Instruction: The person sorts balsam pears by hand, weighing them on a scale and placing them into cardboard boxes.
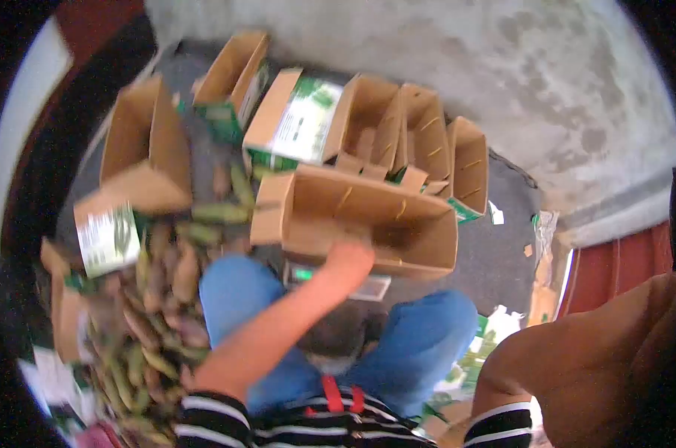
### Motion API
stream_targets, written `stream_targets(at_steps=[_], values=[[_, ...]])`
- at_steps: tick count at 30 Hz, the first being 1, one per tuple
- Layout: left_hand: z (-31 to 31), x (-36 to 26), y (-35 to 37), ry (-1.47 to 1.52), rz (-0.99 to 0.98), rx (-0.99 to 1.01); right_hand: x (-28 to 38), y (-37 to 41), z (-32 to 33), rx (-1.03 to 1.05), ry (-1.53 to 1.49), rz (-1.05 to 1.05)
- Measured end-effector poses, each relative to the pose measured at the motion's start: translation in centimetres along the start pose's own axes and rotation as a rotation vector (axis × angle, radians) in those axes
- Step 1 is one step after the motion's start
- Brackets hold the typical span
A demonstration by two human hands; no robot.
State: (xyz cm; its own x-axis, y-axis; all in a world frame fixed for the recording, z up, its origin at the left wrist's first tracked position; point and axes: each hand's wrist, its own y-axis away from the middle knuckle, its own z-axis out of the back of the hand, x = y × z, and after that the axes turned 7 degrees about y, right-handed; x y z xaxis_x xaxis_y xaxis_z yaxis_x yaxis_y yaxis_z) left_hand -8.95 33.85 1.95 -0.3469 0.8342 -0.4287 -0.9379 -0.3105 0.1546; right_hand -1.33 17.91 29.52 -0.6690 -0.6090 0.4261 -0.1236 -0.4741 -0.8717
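- One open carton [439,243] has my left hand [351,257] at its near wall; I cannot tell the fingers' state.
- Right fingers: outside my view.

Box [418,264] is made of matt cardboard, jeans [420,347] of matt cloth; wall [427,45] is finished in rough, cement-like render; floor [495,261] is covered in dark matt sheeting.

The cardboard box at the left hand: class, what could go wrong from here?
The left hand is at the near wall of the cardboard box. Pressing there might tilt the box or, if it rests on the digital scale showing beneath it, disturb the reading.

Vegetables lie loose beside the left knee, so shifting that leg could bruise some.
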Motion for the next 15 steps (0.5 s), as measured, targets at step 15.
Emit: stream_targets(at_steps=[15], values=[[2.0, -1.5, -1.2, 0.006, 0.14, 0.238, 2.1, -2.2, -2.5, 0.04, -0.021, 0.088]])
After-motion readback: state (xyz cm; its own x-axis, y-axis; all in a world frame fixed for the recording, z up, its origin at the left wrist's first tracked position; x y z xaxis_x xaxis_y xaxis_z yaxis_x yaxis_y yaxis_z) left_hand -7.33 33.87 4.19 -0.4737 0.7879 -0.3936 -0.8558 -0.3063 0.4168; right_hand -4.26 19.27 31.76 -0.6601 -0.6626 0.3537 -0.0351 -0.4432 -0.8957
